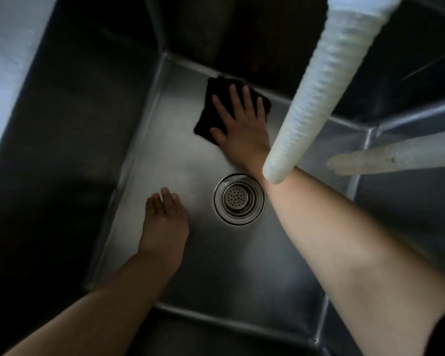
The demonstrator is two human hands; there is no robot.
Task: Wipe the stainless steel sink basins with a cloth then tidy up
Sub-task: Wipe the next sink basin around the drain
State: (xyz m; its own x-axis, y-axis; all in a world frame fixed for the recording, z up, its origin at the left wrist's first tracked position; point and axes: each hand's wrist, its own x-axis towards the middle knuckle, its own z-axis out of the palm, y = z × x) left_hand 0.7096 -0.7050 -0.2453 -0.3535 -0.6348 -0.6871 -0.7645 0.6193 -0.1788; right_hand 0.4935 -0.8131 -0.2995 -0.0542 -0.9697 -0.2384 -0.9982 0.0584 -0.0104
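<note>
Two hands are in the basin [129,140]: our right hand [238,124] presses flat, straight fingers on the black cloth [211,109] near the far corner; our left hand [163,217] hovers relaxed, holding nothing. Unpinched, the cloth may slip or bunch, and our forearm may knock the white hose [319,88].

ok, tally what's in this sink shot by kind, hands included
Hands: 2, left hand open with nothing in it, right hand flat on the cloth
Black cloth: 1
Drain strainer: 1
White ribbed hoses: 2, and
Sink basin: 1
Total: 7
</note>
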